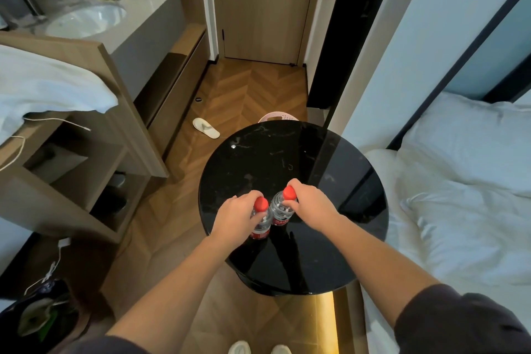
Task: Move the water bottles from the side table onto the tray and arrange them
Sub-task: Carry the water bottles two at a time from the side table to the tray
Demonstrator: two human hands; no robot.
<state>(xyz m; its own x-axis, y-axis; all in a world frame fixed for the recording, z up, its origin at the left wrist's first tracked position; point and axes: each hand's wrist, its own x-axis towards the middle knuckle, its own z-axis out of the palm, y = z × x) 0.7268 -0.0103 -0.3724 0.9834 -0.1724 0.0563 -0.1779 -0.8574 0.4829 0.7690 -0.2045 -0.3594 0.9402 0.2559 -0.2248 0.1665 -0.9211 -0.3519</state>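
Note:
Two clear water bottles with red caps and red labels stand upright, side by side, on the round black side table [293, 152]. My left hand [235, 217] grips the neck of the left bottle [261, 225] just under its cap. My right hand [309, 202] grips the neck of the right bottle [280, 211] the same way. The two bottles nearly touch each other. I see no tray in this view.
A bed with white pillows [465, 181] runs along the right. Wooden shelving [86, 181] and a washbasin counter [86, 20] stand on the left. A white slipper [206, 128] lies on the wood floor, and a pink basket rim [278, 117] shows behind the table.

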